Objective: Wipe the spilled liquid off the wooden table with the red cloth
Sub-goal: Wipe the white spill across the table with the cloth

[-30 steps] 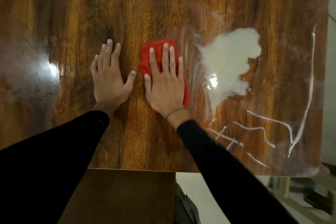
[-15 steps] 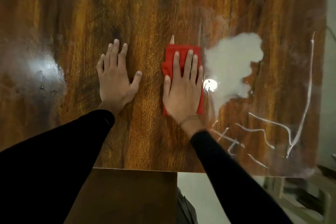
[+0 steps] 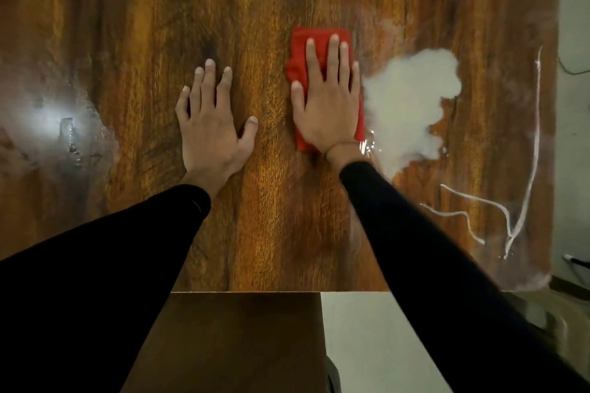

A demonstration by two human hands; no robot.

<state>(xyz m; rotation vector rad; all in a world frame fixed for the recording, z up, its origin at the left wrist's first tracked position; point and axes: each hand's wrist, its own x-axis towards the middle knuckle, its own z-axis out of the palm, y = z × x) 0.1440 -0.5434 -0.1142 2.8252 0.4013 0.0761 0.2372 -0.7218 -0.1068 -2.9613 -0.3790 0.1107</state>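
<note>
Head view: since the earlier frames the right hand (image 3: 327, 105) has carried the red cloth (image 3: 319, 41) rightward across the surface (image 3: 271, 233), and the cloth's right edge now touches the left margin of the spilled liquid (image 3: 412, 99). The right hand lies flat with fingers extended, pressing the cloth down rather than gripping it; this likely spreads pressure for absorption. The left hand (image 3: 212, 124) rests open, palm down, holding nothing, on bare wood left of the cloth, probably as a brace. The main pale pool sits toward the right edge of the surface, largely unwiped. Thin white trails (image 3: 523, 201) run near the right edge and toward the near right corner. A wet sheen (image 3: 68, 137) shows near the left edge. Open room remains rightward for the stroke, but the right edge is close; liquid could be pushed over it.
</note>
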